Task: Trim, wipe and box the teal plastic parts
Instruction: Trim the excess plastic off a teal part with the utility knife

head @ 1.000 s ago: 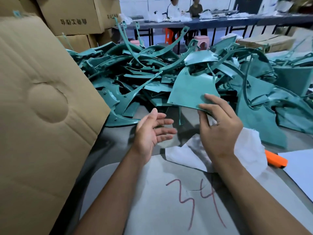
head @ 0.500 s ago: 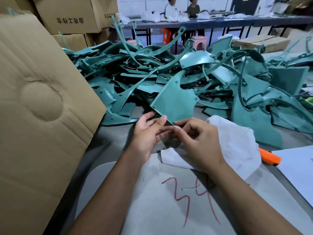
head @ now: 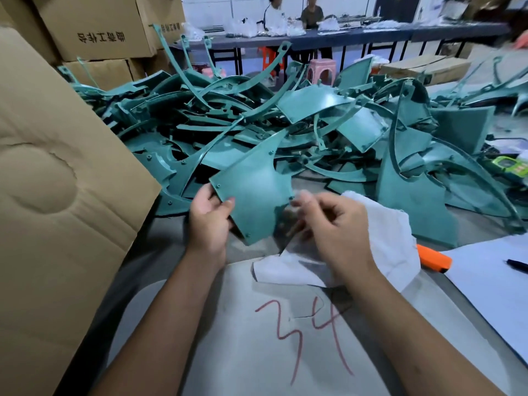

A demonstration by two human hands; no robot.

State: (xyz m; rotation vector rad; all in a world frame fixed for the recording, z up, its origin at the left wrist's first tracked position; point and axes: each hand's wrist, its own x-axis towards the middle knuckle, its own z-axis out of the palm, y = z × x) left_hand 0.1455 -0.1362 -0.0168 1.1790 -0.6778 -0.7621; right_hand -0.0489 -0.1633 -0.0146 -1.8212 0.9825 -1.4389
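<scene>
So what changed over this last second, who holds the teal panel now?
The teal panel passed from the right hand to the left hand, whose grip is now on its left edge, and it came nearer. The right hand let go; its fingers are blurred beside the panel. White cloth, orange cutter and teal pile stayed put.

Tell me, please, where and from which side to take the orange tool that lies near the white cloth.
Grip the orange tool by its free right part, coming from above and the right. Its left end lies against the white cloth, and it lies flat on the table, long sides exposed.
</scene>
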